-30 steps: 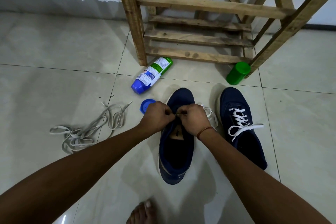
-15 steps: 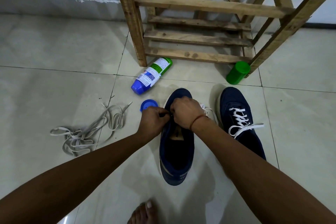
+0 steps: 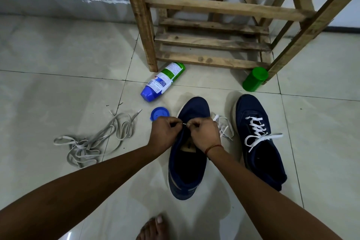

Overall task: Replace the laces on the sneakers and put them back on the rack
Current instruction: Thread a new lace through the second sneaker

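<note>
Both fists sit over the sneaker (image 3: 194,108), your left hand (image 3: 164,135) and right hand (image 3: 203,132) each pinching the short taut bit of lace (image 3: 217,118) between them.

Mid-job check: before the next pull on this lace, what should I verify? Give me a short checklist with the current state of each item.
1. Lace tip held: ok. The left hand and right hand pinch the white lace between them over the centre sneaker.
2. Tip through an eyelet: cannot tell. The fingers hide the eyelets.
3. Slack free to feed: ok. It lies in loose loops beside that sneaker.
4. Laced sneaker finished: not ok. Its ends are untied.
5. Old laces out of the way: ok. They are piled apart, to the left.
6. Sneakers on the wooden rack: not ok. Both are on the floor.
</note>
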